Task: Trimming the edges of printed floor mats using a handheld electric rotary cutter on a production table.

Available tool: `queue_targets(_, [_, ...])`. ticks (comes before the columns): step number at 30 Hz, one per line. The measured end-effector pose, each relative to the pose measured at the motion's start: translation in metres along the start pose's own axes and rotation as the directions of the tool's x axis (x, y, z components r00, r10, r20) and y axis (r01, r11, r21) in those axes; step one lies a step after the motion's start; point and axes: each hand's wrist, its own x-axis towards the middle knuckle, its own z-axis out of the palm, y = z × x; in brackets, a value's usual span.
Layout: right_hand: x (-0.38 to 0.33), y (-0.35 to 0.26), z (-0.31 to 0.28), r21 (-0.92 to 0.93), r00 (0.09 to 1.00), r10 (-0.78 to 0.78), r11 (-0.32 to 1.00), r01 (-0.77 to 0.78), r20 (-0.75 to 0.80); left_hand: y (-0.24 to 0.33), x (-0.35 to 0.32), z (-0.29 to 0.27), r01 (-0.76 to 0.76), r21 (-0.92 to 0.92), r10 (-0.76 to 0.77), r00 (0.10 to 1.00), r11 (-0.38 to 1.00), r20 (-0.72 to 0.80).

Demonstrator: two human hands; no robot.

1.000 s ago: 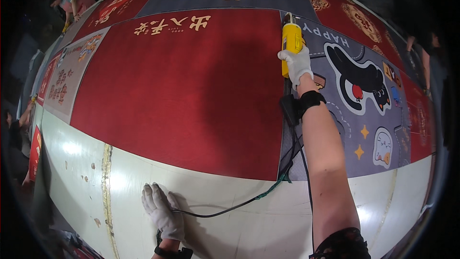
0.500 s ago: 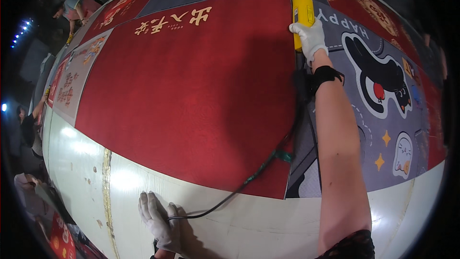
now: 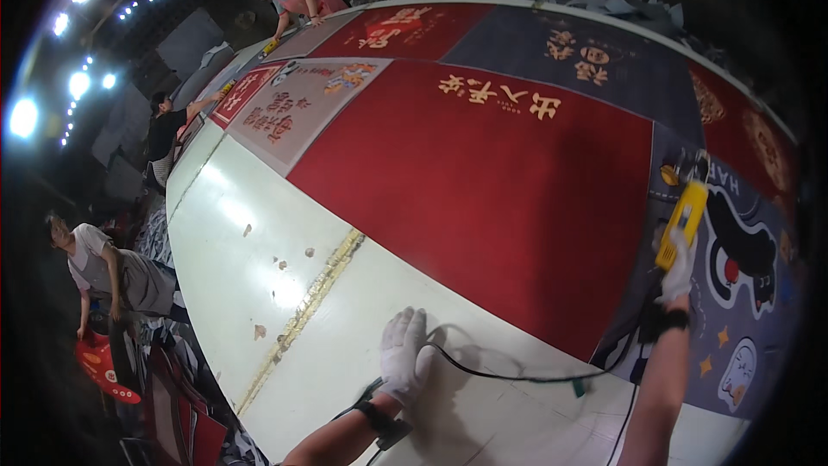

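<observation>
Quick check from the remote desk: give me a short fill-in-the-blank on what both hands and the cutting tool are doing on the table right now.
1. The right hand grips a handheld tool whose body is coloured ____.
2. The left hand lies flat on the ____ table surface.
3. The tool sits along the seam between the grey cartoon mat and the large ____ mat.
4. Both hands wear white ____.

Missing words: yellow; white; red; gloves
</observation>
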Motion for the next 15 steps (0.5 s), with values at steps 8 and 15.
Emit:
queue_targets(8, [-0.182, -0.035, -0.064, 0.035, 0.977, 0.210, 0.977, -0.209, -0.043, -0.023, 0.045, -0.004, 0.187, -0.949, -0.174, 0.974, 0.252, 0.146])
queue_targets(15, [-0.357, -0.079, -0.175, -0.085, 0.859, 0.505, 0.855, -0.511, -0.087, -0.037, 0.153, 0.025, 0.392, -0.861, -0.353, 0.794, -0.325, 0.495])
